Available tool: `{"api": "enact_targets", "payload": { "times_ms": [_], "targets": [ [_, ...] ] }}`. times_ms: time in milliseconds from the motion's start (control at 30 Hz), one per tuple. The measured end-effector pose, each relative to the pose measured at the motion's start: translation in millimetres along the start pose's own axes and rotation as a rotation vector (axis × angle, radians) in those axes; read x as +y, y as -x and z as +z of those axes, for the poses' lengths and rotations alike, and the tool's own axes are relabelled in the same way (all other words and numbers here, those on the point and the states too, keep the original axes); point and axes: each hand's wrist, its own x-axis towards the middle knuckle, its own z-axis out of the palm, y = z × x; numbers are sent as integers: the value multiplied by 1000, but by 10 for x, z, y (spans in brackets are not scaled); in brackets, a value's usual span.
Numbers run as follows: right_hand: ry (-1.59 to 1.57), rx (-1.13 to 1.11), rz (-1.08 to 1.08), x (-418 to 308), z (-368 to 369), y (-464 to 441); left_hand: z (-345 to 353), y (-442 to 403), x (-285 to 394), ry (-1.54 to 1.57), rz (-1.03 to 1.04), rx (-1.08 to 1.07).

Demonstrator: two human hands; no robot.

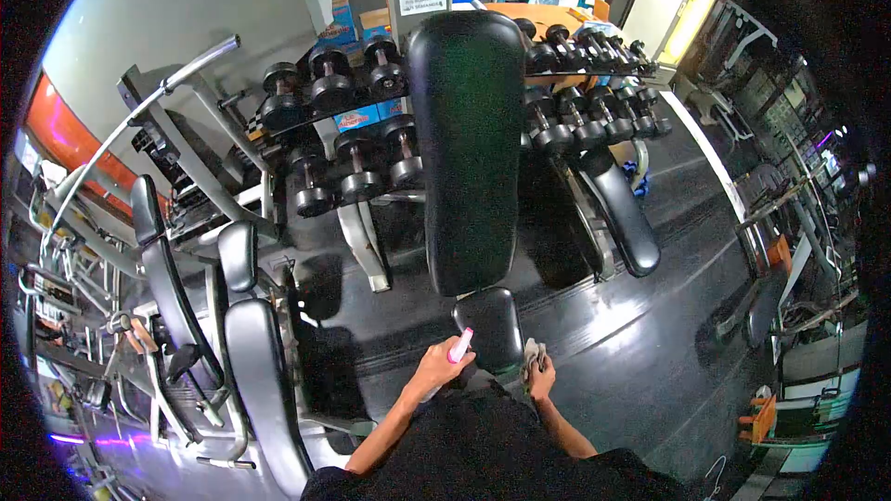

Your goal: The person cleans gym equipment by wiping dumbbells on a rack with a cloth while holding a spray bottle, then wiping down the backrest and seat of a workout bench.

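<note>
My left hand (438, 370) is closed around a spray bottle (460, 345) with a pink and white head; most of the bottle's body is hidden by the fingers. My right hand (542, 378) grips a crumpled greyish cloth (532, 359). Both hands are low in front of my body, on either side of the small black seat pad (492, 327) of a bench. Beyond it the long black backrest (467, 153) rises steeply. Neither hand touches the backrest.
Behind the bench stands a two-tier rack with several black dumbbells (359, 167). Another padded bench (252, 353) is close on my left. To the right of the rack is a tilted black pad (620, 213). More machines line the right side, over dark rubber flooring (640, 353).
</note>
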Motion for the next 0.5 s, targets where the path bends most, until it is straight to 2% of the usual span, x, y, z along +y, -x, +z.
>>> {"api": "enact_targets", "payload": {
  "times_ms": [33, 67, 167, 200, 267, 300, 367, 500],
  "targets": [
    [-95, -2, -28, -31, -12, -19, 64, -3, -74, -46, 48, -54],
    [-138, 18, -50, -62, -50, -3, 128, 6, -95, -36, 11, -98],
    [-43, 25, -35, -200, -237, 5, 399, -11, -422, -225, -27, -196],
    [-95, 57, 32, -261, -281, 49, 467, 19, -518, -235, -30, -206],
    [-94, 73, 16, -110, -339, 53, 585, 56, -600, -361, -39, -274],
    [-82, 85, -13, 20, -384, 28, 640, 50, -634, -366, -42, -284],
    [-23, 60, 19, 315, -446, -26, 733, 78, -653, -327, -181, -386],
    [-76, 102, -15, 535, -506, -29, 808, 178, -567, -225, -227, -401]
  ]
}}
